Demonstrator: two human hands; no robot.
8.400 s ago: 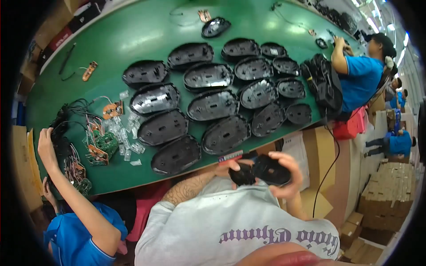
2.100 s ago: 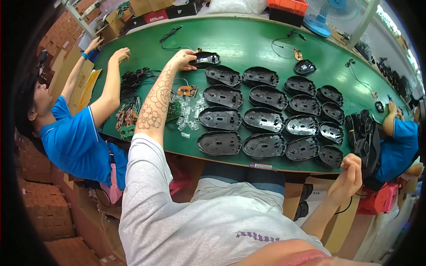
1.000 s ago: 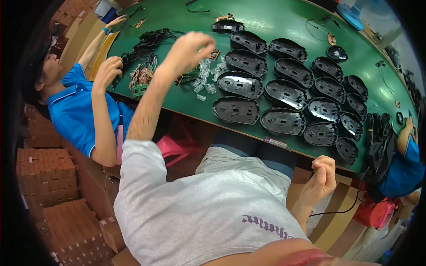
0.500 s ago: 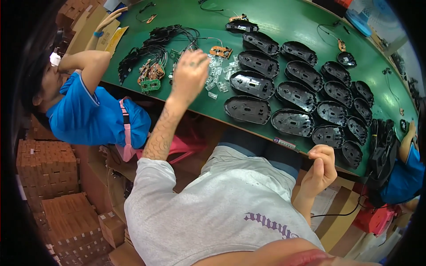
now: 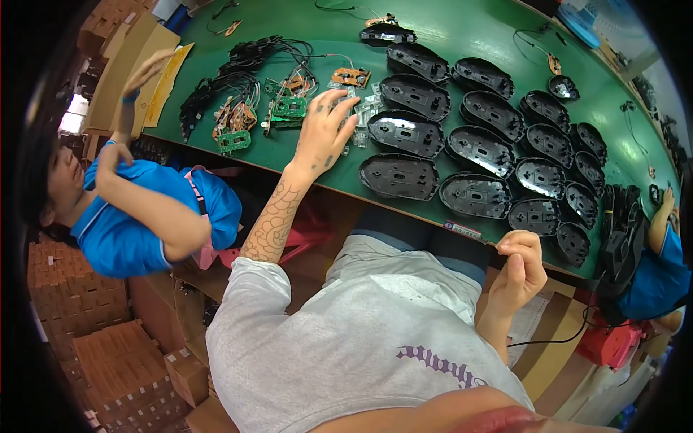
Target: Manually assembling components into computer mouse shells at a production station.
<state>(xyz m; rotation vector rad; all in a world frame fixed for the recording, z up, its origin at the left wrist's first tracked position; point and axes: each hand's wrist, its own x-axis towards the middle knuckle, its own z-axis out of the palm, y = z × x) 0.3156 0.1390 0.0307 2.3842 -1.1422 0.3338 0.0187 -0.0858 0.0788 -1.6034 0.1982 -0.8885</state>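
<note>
My left hand reaches over the table with its fingers spread, above a pile of small transparent plastic pieces. Nothing shows in its grasp. By the table's front edge my right hand is closed, thumb and fingertips pinched together; whatever it may hold is too small to make out. To the right of the left hand, black computer mouse shells lie in rows, hollow side up. Green circuit boards sit just left of that hand. An orange-brown circuit board with a wire lies beyond the pieces.
Bundled black cables and more boards lie at the left of the green table. A co-worker in blue sits at the left, another at the right beside coiled black cables. Cardboard boxes are stacked lower left.
My left hand has moved slightly right and toward me, its fingers spreading over the transparent pieces. My right hand has hardly moved. The left co-worker has leaned back and lowered an arm.
</note>
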